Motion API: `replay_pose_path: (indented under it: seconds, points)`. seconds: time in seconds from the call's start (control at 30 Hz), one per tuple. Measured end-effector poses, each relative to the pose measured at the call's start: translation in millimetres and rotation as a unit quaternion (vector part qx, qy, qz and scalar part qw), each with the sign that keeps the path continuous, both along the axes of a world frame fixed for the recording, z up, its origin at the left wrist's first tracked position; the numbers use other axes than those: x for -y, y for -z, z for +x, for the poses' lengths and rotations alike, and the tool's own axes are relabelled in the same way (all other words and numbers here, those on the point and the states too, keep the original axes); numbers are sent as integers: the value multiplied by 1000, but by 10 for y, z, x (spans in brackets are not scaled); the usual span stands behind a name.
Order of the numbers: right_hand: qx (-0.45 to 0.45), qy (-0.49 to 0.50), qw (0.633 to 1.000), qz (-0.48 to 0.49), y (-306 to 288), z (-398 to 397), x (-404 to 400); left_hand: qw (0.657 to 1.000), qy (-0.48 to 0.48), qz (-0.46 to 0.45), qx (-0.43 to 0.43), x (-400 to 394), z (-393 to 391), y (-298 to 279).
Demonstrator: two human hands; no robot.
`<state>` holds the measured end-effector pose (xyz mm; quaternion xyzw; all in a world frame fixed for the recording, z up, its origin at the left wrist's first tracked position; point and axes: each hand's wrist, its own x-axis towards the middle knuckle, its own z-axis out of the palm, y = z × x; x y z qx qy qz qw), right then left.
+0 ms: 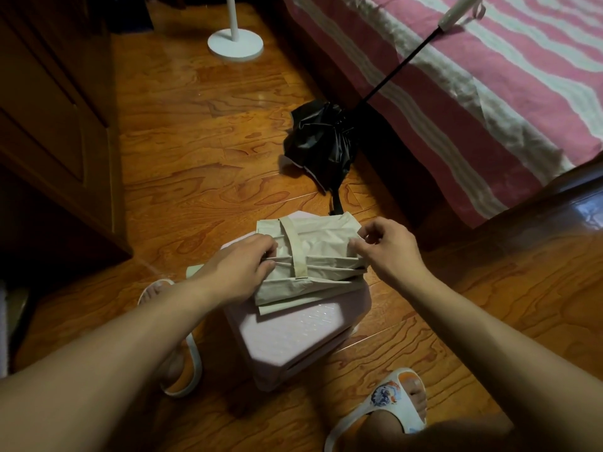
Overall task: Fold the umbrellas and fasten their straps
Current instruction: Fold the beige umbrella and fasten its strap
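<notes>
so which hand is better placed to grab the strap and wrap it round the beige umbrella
Probably the right hand. It only pinches fabric at the beige umbrella's right end, so it could let go, while the left hand presses the folds flat beside the strap on the pink stool.

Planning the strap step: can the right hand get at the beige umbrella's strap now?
Probably yes. The strap lies exposed across the beige umbrella, between both hands; the right hand pinches fabric beside it, nothing between.
</notes>
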<state>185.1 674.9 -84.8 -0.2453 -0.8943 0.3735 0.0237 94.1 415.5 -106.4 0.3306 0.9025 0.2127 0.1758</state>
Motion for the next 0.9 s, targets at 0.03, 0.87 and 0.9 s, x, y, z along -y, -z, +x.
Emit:
replay_pose_path:
  seconds: [0.03,0.87,0.9]
  points:
    - [1,1,1000,1,-5,1,12,1000,1,1,0,-1,1,4]
    - [-56,30,998,29,-67,180,82,1000,3,-1,9,-15,-4,16]
    - [-59,35,998,18,-63,178,89,1000,4,1,9,-13,-5,19]
